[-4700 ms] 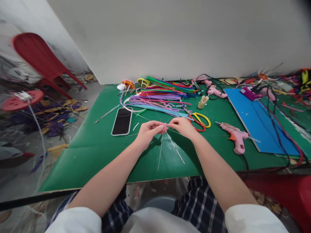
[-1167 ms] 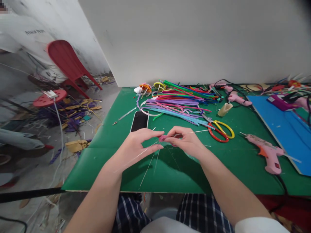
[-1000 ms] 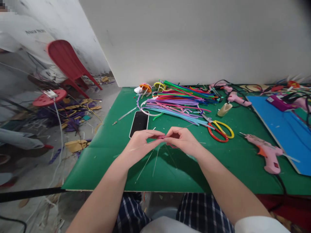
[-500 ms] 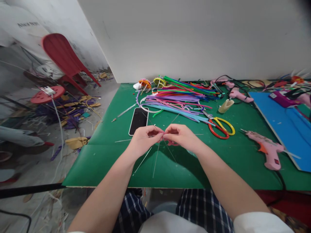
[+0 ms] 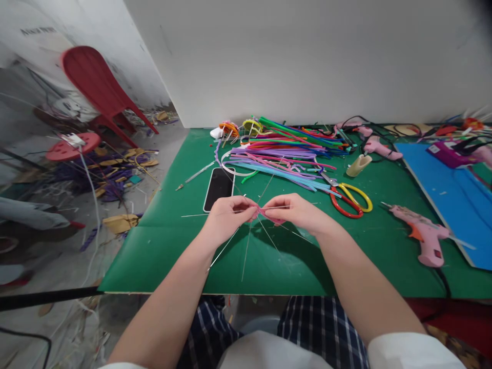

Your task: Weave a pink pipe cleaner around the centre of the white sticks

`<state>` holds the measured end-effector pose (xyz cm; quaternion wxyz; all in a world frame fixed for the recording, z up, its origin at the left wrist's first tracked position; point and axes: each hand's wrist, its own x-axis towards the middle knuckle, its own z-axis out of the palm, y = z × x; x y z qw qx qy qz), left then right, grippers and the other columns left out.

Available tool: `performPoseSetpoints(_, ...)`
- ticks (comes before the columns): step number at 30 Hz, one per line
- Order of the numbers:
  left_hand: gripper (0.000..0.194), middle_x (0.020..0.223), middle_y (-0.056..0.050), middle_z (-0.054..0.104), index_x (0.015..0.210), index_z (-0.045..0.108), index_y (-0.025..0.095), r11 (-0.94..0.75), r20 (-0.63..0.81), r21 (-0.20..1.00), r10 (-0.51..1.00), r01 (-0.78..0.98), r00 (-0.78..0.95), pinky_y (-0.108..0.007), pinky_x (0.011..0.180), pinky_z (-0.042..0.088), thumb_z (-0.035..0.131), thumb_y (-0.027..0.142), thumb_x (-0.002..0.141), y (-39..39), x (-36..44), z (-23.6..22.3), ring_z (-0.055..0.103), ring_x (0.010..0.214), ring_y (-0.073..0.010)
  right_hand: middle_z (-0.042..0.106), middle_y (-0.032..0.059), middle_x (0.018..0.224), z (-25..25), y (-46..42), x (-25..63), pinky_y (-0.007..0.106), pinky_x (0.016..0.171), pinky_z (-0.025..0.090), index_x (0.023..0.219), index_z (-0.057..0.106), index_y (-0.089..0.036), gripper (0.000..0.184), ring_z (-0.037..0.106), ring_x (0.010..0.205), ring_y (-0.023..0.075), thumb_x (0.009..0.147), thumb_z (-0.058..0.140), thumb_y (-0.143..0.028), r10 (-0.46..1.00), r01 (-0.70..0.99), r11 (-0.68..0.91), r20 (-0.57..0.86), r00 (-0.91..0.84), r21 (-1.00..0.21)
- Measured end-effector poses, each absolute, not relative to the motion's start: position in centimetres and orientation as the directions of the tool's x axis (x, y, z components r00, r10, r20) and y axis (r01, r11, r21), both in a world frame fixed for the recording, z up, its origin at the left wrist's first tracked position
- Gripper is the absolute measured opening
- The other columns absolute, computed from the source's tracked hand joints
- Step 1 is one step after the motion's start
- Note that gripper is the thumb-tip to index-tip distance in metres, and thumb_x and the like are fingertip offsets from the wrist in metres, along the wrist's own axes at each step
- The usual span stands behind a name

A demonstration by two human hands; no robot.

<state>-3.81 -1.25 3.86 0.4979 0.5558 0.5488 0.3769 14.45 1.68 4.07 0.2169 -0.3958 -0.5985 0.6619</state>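
Note:
A small pink twisted piece point(image 5: 266, 213) with several thin white wires sticking out of it is held just above the green table top point(image 5: 165, 246). My left hand point(image 5: 226, 219) pinches its left side, fingers closed. My right hand point(image 5: 295, 212) pinches its right side, fingers closed too. The wires point(image 5: 246, 253) fan out downward and sideways from between my fingertips. Most of the pink piece is hidden by my fingers.
A black phone point(image 5: 219, 182) lies just beyond my left hand. Behind it is a pile of coloured pipe cleaners point(image 5: 280, 154). Red-and-yellow scissors point(image 5: 348, 197) and a pink glue gun point(image 5: 421, 236) lie to the right, beside a blue board point(image 5: 449, 189). A red chair point(image 5: 96, 87) stands on the littered floor at left.
My hands have stayed together on the pink piece, fingers shifting slightly around it; the wires have changed their spread. The camera view tipped a little.

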Motion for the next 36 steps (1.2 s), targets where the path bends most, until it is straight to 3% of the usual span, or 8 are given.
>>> performPoseSetpoints(7,0.015,0.060,0.001,0.061,0.076,0.064,0.013,0.116,-0.141,0.971,0.984,0.210,0.111,-0.021,0.059,0.045,0.063,0.027,0.069,-1.3,-3.7,4.1,0.055,0.057,-0.0090,0.062,0.0019,0.073,4.1,2.1,15.3,0.024,0.063,0.042,0.085,0.067,-0.015,0.024,0.051,0.064,0.0091,0.073,0.059,-0.033,0.740,0.198,-0.142,-0.237,-0.629,-0.970)
performPoseSetpoints(12,0.017,0.063,-0.001,0.062,0.076,0.064,0.013,0.116,-0.157,0.963,0.975,0.245,0.155,-0.022,0.060,0.046,0.063,0.028,0.069,-1.3,-3.7,4.0,0.055,0.059,-0.0100,0.064,0.0038,0.080,4.0,2.5,15.8,0.024,0.068,0.045,0.088,0.067,-0.015,0.026,0.056,0.071,0.0100,0.074,0.059,-0.035,0.652,0.188,-0.238,-0.300,-0.696,-0.953)
performPoseSetpoints(18,0.017,0.064,-0.002,0.063,0.077,0.064,0.014,0.120,-0.167,0.958,0.971,0.259,0.169,-0.023,0.059,0.046,0.062,0.029,0.070,-1.0,-4.0,3.3,0.056,0.058,-0.0109,0.067,0.0048,0.078,3.9,2.5,15.9,0.026,0.066,0.046,0.112,0.057,-0.018,0.045,0.059,0.069,0.0116,0.070,0.064,-0.030,0.586,0.259,-0.294,-0.388,-0.711,-0.920)
performPoseSetpoints(27,0.016,0.064,-0.002,0.062,0.076,0.065,0.014,0.099,-0.148,0.961,0.973,0.256,0.177,-0.023,0.059,0.045,0.061,0.029,0.071,-0.9,-4.3,2.8,0.056,0.059,-0.0108,0.067,0.0022,0.073,4.0,2.8,16.3,0.024,0.064,0.045,0.093,0.068,-0.018,0.032,0.057,0.067,0.0117,0.063,0.067,-0.028,0.645,0.377,-0.158,-0.385,-0.661,-0.913)
performPoseSetpoints(36,0.016,0.061,-0.001,0.061,0.075,0.064,0.013,0.137,-0.165,0.968,0.979,0.208,0.120,-0.024,0.059,0.046,0.063,0.027,0.068,-0.8,-4.0,3.0,0.054,0.056,-0.0097,0.068,0.0044,0.072,3.8,3.0,16.5,0.024,0.060,0.045,0.085,0.062,-0.016,0.026,0.061,0.066,0.0129,0.062,0.069,-0.026,0.776,0.248,-0.209,-0.315,-0.547,-0.946)
